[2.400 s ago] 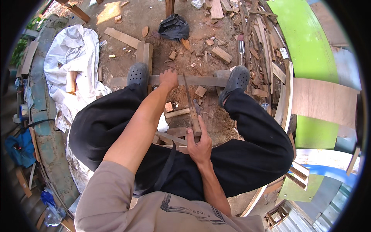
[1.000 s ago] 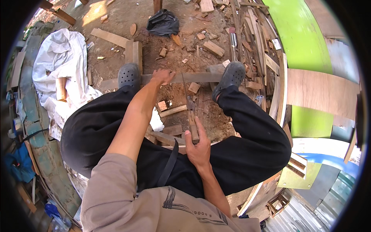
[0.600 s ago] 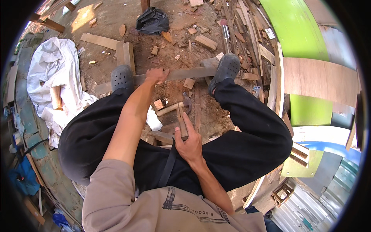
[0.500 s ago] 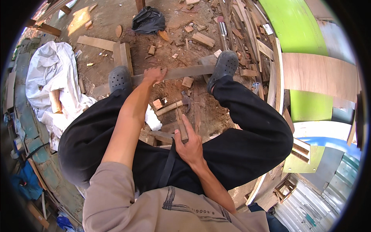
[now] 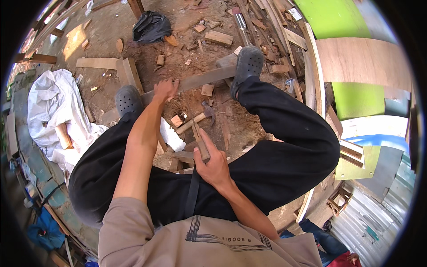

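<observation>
Left hand clasps the plank, pressing down; right hand wraps a wooden saw handle, blade blurred; straight, even strokes should serve best.

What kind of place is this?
It's probably an outdoor woodworking spot. The ground looks like bare dirt, with wood offcuts scattered about and a hammer lying there, and the person's right hand grips a wooden handle.

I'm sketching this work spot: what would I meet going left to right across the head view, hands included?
White sack, left clog, left hand, right hand gripping a wooden tool handle, right clog, wood-grained panel.
</observation>
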### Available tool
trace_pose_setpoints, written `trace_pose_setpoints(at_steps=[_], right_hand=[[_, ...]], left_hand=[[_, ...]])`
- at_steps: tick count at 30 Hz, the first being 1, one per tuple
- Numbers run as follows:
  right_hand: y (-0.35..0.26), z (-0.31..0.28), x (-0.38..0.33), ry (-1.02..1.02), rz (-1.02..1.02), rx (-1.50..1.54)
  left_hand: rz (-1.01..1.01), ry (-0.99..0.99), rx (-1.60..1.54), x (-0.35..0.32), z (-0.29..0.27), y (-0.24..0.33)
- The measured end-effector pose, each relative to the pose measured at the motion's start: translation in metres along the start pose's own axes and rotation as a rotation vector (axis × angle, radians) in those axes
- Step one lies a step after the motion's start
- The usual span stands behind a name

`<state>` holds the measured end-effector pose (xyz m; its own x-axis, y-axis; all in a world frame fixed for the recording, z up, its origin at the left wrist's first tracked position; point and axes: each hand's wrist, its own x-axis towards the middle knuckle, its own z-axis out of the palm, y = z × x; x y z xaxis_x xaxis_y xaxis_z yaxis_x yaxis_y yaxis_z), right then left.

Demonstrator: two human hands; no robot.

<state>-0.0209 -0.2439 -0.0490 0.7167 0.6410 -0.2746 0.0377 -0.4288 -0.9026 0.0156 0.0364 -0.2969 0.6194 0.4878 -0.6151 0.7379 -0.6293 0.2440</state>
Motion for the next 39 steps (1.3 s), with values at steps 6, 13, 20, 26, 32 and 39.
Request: trace_pose_setpoints(at_steps=[6,13,20,26,32,39], right_hand=[[0.032,0.014,0.046,0.005,-0.009,-0.109],[0.014,0.012,0.040,-0.009,0.082,-0.023],[0.016,0.011,0.025,-0.022,0.059,0.006],[0.046,0.033,0.080,0.046,0.038,-0.118],[0.014,0.021,0.008,-0.006,0.062,-0.055],[0.043,0.047,0.073,0.036,0.034,-0.165]], left_hand=[[0.021,-0.024,0.005,0.001,0.007,0.010],[0.012,0.004,-0.018,0.003,0.006,0.001],[0.052,-0.005,-0.031,0.002,0.007,-0.010],[0.108,-0.002,-0.059,0.008,0.012,0.000],[0.079,0.013,-0.058,0.008,0.017,-0.019],[0.097,-0.042,-0.073,0.006,0.005,0.003]])
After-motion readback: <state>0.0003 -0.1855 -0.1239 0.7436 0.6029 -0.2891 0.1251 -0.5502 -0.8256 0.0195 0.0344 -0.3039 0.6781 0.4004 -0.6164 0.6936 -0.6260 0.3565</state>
